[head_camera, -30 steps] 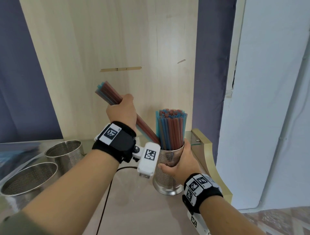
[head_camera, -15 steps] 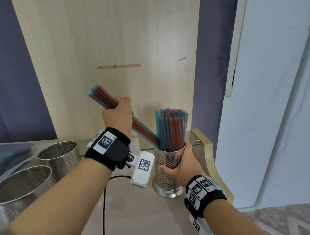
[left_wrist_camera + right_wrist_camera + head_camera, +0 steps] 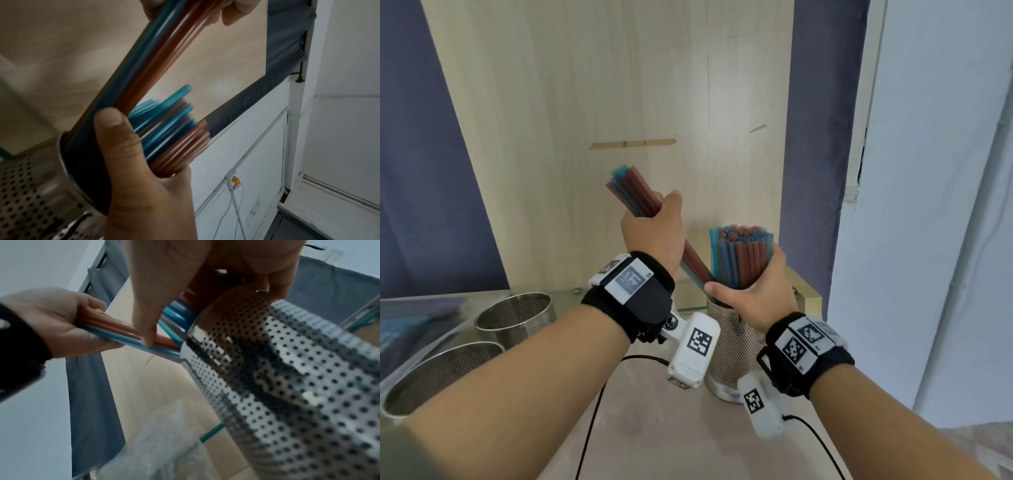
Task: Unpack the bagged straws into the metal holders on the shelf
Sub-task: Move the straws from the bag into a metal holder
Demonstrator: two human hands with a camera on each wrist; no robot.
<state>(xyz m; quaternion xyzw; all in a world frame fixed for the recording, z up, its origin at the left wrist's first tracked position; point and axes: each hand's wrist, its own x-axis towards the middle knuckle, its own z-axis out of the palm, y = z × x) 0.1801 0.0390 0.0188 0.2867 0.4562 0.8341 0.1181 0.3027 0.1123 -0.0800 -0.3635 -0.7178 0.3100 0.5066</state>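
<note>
On the shelf, seen from the head camera, the left hand [image 3: 654, 236] grips a slanted bundle of straws [image 3: 635, 195] entering the perforated metal holder [image 3: 736, 346]; the right hand [image 3: 756, 294] wraps the upright straws [image 3: 739, 257] already standing inside it. From the left wrist, the right thumb [image 3: 121, 142] presses those straws. From the right wrist, the left hand's fingers [image 3: 92, 305] clasp the bundle beside the holder's rim.

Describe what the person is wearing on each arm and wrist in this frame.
Both forearms are bare; an olive-green sleeve edge shows on the left arm. The left wrist and the right wrist each carry a black strap with white plates printed with black square codes. A white coded camera block hangs below each, trailing a thin black cable.
</note>
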